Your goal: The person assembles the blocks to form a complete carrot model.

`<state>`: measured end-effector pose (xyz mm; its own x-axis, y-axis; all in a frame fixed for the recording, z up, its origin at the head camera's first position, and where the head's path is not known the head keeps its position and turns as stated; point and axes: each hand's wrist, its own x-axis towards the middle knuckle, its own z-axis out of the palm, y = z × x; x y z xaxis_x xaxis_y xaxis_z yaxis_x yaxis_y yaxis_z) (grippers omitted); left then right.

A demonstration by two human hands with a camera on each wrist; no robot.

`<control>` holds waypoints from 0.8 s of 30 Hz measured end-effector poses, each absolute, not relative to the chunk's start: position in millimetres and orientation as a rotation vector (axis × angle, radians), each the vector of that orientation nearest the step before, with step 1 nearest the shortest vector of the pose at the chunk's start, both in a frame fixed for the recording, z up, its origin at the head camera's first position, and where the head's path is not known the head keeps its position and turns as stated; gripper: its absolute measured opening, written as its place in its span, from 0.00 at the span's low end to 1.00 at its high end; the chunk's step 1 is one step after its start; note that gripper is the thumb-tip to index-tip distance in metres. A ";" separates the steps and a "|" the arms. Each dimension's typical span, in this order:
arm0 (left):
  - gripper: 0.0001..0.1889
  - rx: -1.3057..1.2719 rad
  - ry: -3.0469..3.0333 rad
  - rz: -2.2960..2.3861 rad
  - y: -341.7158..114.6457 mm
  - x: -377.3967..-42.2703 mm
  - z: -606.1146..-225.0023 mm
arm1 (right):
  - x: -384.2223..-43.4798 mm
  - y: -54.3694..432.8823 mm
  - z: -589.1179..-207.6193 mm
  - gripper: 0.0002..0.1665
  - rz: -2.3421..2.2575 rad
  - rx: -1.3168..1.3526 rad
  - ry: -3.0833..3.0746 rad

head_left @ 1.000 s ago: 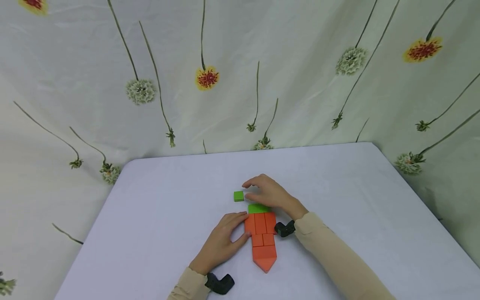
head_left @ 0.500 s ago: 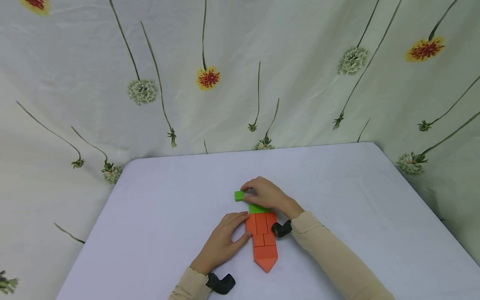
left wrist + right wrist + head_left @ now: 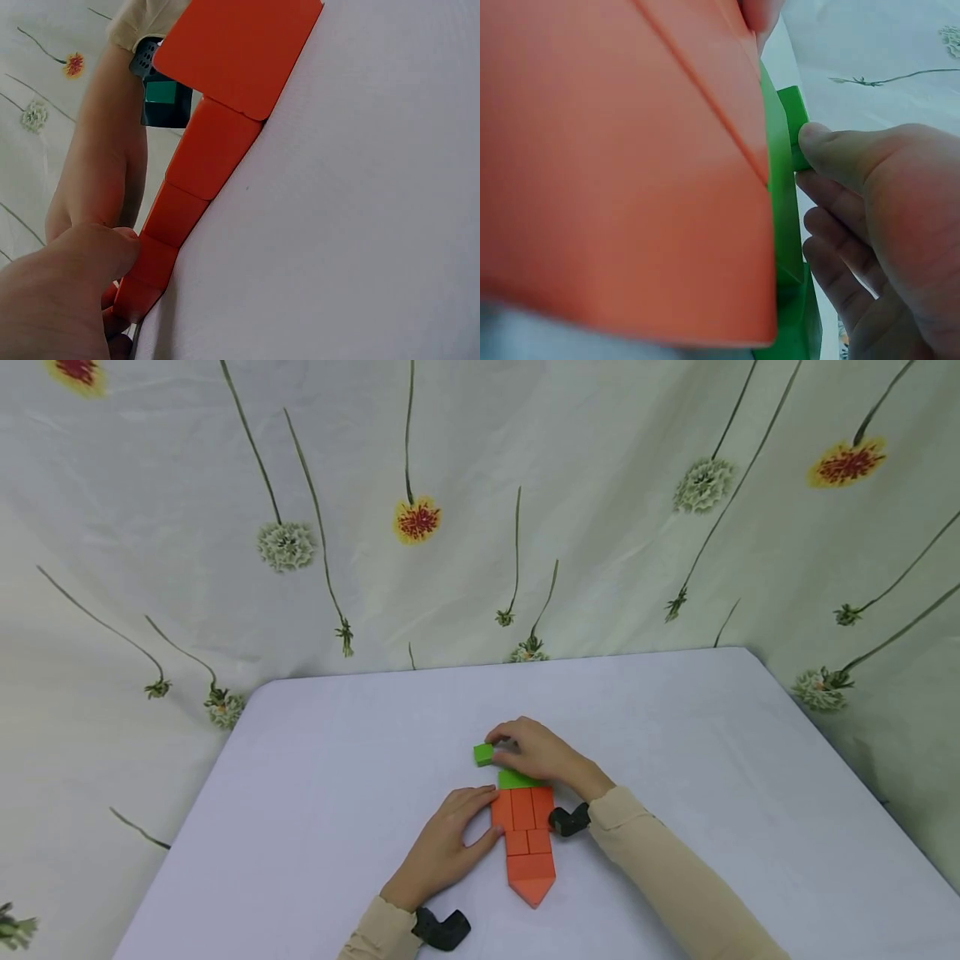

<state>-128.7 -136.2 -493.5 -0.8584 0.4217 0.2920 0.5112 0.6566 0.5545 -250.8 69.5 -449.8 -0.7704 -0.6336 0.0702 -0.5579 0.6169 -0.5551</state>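
In the head view, orange blocks [image 3: 531,865] lie flat, fitted together into a shape with a pointed end toward me. A long green block [image 3: 516,779] borders their far end, its right part hidden under my right hand [image 3: 536,750]. With thumb and index finger, that hand pinches a small green block [image 3: 483,754] by its right side, just beyond the long one. In the right wrist view, the thumb presses the small green block [image 3: 794,124]; the other fingers curve loosely below. My left hand [image 3: 448,836] rests at the shape's left edge, thumb and fingertips touching the orange pieces.
The blocks lie on a table with a white cloth [image 3: 337,760]. Behind it hangs a pale curtain [image 3: 600,568] with a flower print. A black wrist camera [image 3: 441,930] sits on the left wrist, another black camera [image 3: 570,820] on the right, close beside the orange blocks.
My right thumb and index finger have closed in on the small green block, which has turned slightly and shifted a little right. The left hand stays at the orange blocks.
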 end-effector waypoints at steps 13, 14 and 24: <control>0.28 -0.769 -2.746 -0.991 -136.3 -128.6 -493.8 | -246.0 82.6 -448.0 0.18 -0.866 -1.036 2.626; 0.28 -0.770 -2.747 -0.994 -136.2 -128.7 -493.7 | -245.8 83.6 -448.0 0.18 -0.861 -1.044 2.623; 0.28 -0.772 -2.743 -0.993 -136.1 -128.3 -492.5 | -246.3 88.0 -451.0 0.19 -0.870 -1.067 2.582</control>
